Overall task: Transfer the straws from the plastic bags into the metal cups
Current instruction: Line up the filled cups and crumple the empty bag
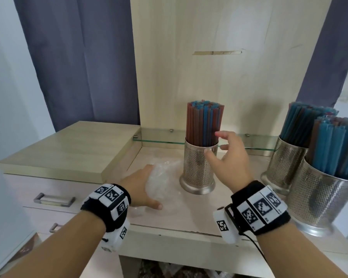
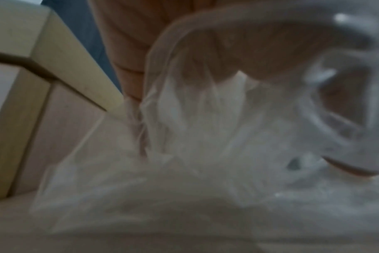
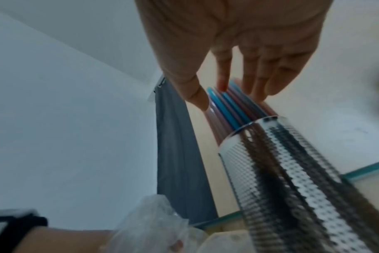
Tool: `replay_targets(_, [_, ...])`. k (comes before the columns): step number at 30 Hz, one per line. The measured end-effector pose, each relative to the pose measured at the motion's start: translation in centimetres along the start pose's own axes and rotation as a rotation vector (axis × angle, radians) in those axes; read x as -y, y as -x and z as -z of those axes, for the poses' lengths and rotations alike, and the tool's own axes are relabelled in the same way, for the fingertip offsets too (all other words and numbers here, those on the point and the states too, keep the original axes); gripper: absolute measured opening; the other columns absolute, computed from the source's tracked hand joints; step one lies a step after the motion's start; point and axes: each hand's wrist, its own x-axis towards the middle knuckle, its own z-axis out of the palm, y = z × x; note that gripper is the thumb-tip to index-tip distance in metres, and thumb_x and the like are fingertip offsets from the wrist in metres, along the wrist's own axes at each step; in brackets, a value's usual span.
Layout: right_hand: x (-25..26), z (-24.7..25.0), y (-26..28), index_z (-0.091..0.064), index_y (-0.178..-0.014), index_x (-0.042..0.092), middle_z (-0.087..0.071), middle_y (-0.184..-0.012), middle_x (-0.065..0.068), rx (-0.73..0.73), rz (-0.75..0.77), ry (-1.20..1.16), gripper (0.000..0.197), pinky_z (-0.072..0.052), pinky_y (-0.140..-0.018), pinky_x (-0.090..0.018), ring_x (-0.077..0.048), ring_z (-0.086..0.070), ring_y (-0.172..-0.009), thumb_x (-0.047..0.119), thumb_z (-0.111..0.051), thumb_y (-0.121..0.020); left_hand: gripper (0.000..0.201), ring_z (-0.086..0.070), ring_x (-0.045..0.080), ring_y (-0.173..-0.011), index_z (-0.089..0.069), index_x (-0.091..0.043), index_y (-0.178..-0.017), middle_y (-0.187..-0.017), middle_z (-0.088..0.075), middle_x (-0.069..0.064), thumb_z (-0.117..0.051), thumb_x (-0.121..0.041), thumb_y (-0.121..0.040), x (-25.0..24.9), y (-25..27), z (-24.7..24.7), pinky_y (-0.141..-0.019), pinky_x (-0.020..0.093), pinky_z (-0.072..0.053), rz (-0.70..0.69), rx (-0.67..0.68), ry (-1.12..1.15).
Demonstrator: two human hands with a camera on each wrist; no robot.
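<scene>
On the left a raised wooden block [image 1: 68,149] sits at the end of the bench [image 1: 169,221], with drawer handles [image 1: 52,199] below it. Next along, the left hand [image 1: 141,189] lies on a crumpled clear plastic bag [image 1: 163,183] that rests on the bench; the wrist view shows its fingers [image 2: 238,51] curled into the plastic, so its grip is clamped on the bag. I cannot tell whether any straws are left inside.

Just beside the bag stands a perforated metal cup [image 1: 198,169], upright, packed with red and blue straws [image 1: 204,123] that rise well above its rim. The right hand [image 1: 229,157] is at the cup's right side, fingers spread and fairly straight, its grip apart; the fingertips [image 3: 222,85] seem to touch the straws just above the rim.

Behind the cup runs a narrow glass shelf [image 1: 159,141]. Farther right, two more metal cups [image 1: 317,199] stand close together, each full of mostly blue straws.
</scene>
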Motion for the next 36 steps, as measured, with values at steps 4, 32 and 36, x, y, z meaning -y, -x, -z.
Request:
replay_targets(4, [-1.9,-0.6,-1.3,-0.021,-0.151,0.021,-0.038,-0.149,-0.004,0.174,-0.164,0.021,0.094,-0.033,-0.111,-0.034,-0.020,-0.037,-0.137,0.028,-0.080,-0.078,0.118,-0.053,0.018,-0.113,-0.016,-0.030,-0.144,-0.131,-0.054,-0.005,-0.084,-0.063,-0.053,-0.6,-0.8,-0.7,-0.086,0.029,-0.041,0.013,0.021,-0.066])
replay_targets(32, [-8.8,11.2,4.6,-0.039,-0.138,0.020,-0.054,-0.126,0.008,-0.297,-0.261,0.090,0.100,-0.047,-0.100,-0.035,-0.014,-0.055,-0.115,0.042,-0.092,-0.056,0.122,-0.055,0.023,-0.117,-0.018,-0.026,-0.146,-0.132,-0.056,-0.002,-0.074,-0.079,-0.051,-1.6,-0.8,-1.5,-0.090,0.029,-0.042,0.083,0.015,-0.279])
replay_targets(36, [-7.4,8.3,3.2,-0.034,-0.145,0.019,-0.053,-0.129,0.010,-0.124,-0.250,0.044,0.102,-0.040,-0.098,-0.026,-0.006,-0.049,-0.113,0.036,-0.091,-0.062,0.118,-0.056,0.022,-0.115,-0.021,-0.027,-0.143,-0.129,-0.058,-0.003,-0.075,-0.077,-0.051,-1.4,-0.7,-1.6,-0.083,0.028,-0.040,0.068,0.002,-0.284])
